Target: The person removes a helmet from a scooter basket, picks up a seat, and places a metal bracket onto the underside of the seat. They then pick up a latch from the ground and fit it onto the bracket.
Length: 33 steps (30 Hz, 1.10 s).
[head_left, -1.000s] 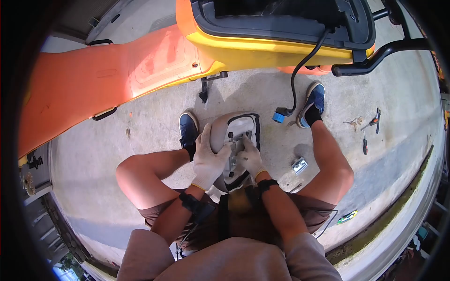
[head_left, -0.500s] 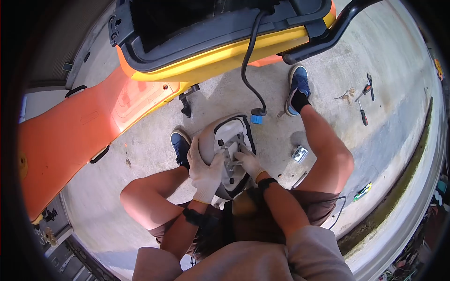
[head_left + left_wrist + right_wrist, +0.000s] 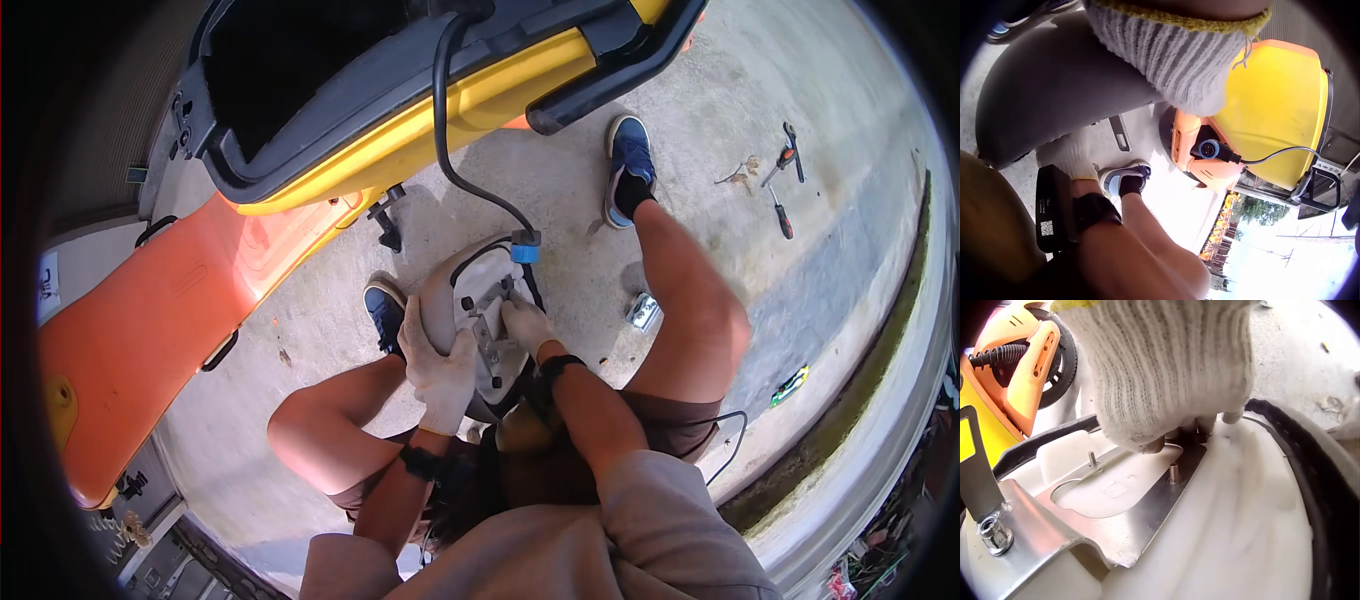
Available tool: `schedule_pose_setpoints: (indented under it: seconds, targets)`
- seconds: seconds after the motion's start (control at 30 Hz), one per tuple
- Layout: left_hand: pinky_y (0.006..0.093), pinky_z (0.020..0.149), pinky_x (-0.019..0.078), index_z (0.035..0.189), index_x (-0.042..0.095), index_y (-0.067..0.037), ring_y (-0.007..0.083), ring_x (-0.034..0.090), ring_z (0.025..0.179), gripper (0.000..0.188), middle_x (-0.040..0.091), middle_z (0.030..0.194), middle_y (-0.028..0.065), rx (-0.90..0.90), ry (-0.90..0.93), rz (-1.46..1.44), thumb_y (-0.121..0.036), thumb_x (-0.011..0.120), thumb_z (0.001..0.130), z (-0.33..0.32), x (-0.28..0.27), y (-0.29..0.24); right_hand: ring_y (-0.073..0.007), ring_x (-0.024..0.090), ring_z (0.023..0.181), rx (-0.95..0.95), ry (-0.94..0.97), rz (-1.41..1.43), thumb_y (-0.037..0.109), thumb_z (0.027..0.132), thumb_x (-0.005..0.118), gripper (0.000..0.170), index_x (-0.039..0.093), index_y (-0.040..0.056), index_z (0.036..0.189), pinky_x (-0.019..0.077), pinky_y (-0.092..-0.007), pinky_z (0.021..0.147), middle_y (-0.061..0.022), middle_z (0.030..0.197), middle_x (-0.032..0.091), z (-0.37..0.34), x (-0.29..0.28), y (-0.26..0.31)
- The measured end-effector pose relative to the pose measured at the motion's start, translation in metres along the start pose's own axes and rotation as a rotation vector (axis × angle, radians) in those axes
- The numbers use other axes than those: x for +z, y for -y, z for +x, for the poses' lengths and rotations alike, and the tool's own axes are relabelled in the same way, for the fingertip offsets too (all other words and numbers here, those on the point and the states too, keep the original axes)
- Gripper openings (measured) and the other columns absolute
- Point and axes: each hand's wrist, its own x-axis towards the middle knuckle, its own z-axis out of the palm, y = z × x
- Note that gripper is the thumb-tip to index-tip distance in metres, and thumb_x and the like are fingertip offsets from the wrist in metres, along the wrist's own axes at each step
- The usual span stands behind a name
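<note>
An upside-down padded seat (image 3: 437, 308), with a grey cover and white base, lies between the person's legs. A metal bracket (image 3: 487, 330) is on the base; close up it shows threaded studs (image 3: 1174, 473) and a fastened nut (image 3: 994, 535). The gloved left hand (image 3: 440, 372) grips the seat's left side, fingers on the cover and thumb toward the bracket. On the other side, the gloved right hand (image 3: 527, 322) has its fingers bent down at the bracket's far end. Its fingertips (image 3: 1155, 445) touch there; I cannot tell whether they pinch anything.
A black cable with a blue connector (image 3: 525, 254) hangs over the seat's far edge from a yellow and orange vehicle (image 3: 440, 130). On the concrete at right lie a screwdriver (image 3: 783, 220), a ratchet wrench (image 3: 793, 150), a silver box (image 3: 643, 312) and a green-yellow item (image 3: 790, 386).
The head view has turned, so the vehicle and cable have shifted left in it. The right hand has moved toward the bracket's far end. The left hand keeps its hold on the seat.
</note>
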Motion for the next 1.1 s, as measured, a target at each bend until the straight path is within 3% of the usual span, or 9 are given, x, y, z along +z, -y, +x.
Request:
schedule_pose_setpoints:
  seconds: [0.23, 0.4, 0.47, 0.53, 0.67, 0.77, 0.8, 0.87, 1.1]
  targets:
    - [0.0372, 0.112, 0.0356, 0.149, 0.038, -0.005, 0.0298, 0.046, 0.135, 0.071, 0.046, 0.146, 0.0187, -0.078, 0.059, -0.060, -0.019, 0.068, 0.086, 0.003, -0.015, 0.015, -0.0438, 0.057, 0.113, -0.146, -0.003, -0.020, 0.018, 0.083, 0.042, 0.034, 0.061, 0.0022, 0.108, 0.0442, -0.0488, 0.100, -0.0289, 0.113, 0.063, 0.009, -0.007, -0.007]
    - [0.0363, 0.114, 0.0325, 0.149, 0.038, -0.004, 0.0307, 0.044, 0.136, 0.071, 0.046, 0.147, 0.0197, -0.002, 0.055, -0.029, -0.022, 0.068, 0.087, -0.001, -0.015, 0.008, -0.0403, 0.059, 0.116, -0.011, -0.035, -0.072, 0.023, 0.082, 0.047, 0.045, 0.064, 0.0091, 0.122, 0.0454, -0.0472, 0.100, -0.0227, 0.120, 0.064, -0.005, -0.026, 0.017]
    - [0.0361, 0.114, 0.0318, 0.149, 0.038, -0.004, 0.0311, 0.044, 0.136, 0.072, 0.045, 0.147, 0.0201, -0.002, 0.068, -0.039, -0.024, 0.068, 0.087, 0.000, -0.014, 0.009, -0.0396, 0.060, 0.114, 0.138, -0.390, 0.242, 0.027, 0.083, 0.048, 0.046, 0.064, 0.0039, 0.119, 0.0460, -0.0466, 0.100, -0.0256, 0.117, 0.065, -0.020, -0.041, 0.038]
    - [0.0391, 0.114, 0.0325, 0.148, 0.039, -0.004, 0.0342, 0.042, 0.137, 0.078, 0.044, 0.146, 0.0231, -0.033, 0.059, -0.032, -0.034, 0.072, 0.083, 0.006, -0.013, 0.015, -0.0376, 0.062, 0.110, 0.300, -0.345, 0.842, 0.026, 0.086, 0.052, 0.042, 0.062, 0.0042, 0.121, 0.0489, -0.0437, 0.096, -0.0245, 0.115, 0.066, -0.025, -0.079, 0.061]
    - [0.0387, 0.113, 0.0338, 0.148, 0.038, -0.001, 0.0339, 0.042, 0.137, 0.082, 0.043, 0.148, 0.0216, -0.050, 0.085, 0.000, -0.039, 0.071, 0.084, 0.012, -0.015, 0.009, -0.0306, 0.062, 0.102, -0.168, -0.039, 1.906, 0.012, 0.094, 0.056, 0.030, 0.052, 0.0036, 0.123, 0.0526, -0.0393, 0.091, -0.0146, 0.114, 0.061, -0.149, -0.192, 0.141]
    - [0.0383, 0.113, 0.0327, 0.148, 0.037, 0.000, 0.0340, 0.042, 0.137, 0.082, 0.043, 0.148, 0.0218, -0.018, 0.099, -0.047, -0.040, 0.070, 0.085, 0.011, -0.017, 0.001, -0.0265, 0.064, 0.101, -0.867, 0.164, 1.697, 0.013, 0.096, 0.056, 0.027, 0.055, -0.0024, 0.118, 0.0544, -0.0396, 0.088, -0.0162, 0.112, 0.063, -0.228, -0.268, 0.118]
    - [0.0379, 0.114, 0.0316, 0.148, 0.038, 0.000, 0.0340, 0.042, 0.137, 0.080, 0.044, 0.147, 0.0222, -0.028, 0.099, -0.059, -0.041, 0.068, 0.087, 0.009, -0.019, -0.002, -0.0233, 0.066, 0.094, -0.699, -0.322, 1.546, 0.014, 0.097, 0.056, 0.029, 0.056, -0.0035, 0.121, 0.0564, -0.0350, 0.079, -0.0150, 0.108, 0.065, -0.254, -0.279, 0.113]
    - [0.0379, 0.114, 0.0317, 0.148, 0.038, 0.000, 0.0338, 0.042, 0.137, 0.080, 0.043, 0.148, 0.0220, -0.012, 0.100, -0.062, -0.042, 0.068, 0.087, 0.010, -0.017, 0.004, -0.0180, 0.067, 0.078, -0.623, -0.629, 1.176, 0.017, 0.099, 0.055, 0.031, 0.060, -0.0029, 0.123, 0.0563, -0.0306, 0.067, -0.0114, 0.096, 0.070, -0.256, -0.299, 0.058]
    - [0.0375, 0.113, 0.0324, 0.148, 0.039, -0.001, 0.0323, 0.042, 0.137, 0.073, 0.042, 0.149, 0.0202, -0.001, 0.079, -0.131, -0.037, 0.065, 0.091, 0.010, -0.018, 0.017, -0.0145, 0.063, 0.064, 0.288, -0.574, 0.749, 0.022, 0.091, 0.058, 0.034, 0.064, -0.0011, 0.115, 0.0532, -0.0285, 0.057, -0.0082, 0.081, 0.069, -0.175, -0.227, -0.166]
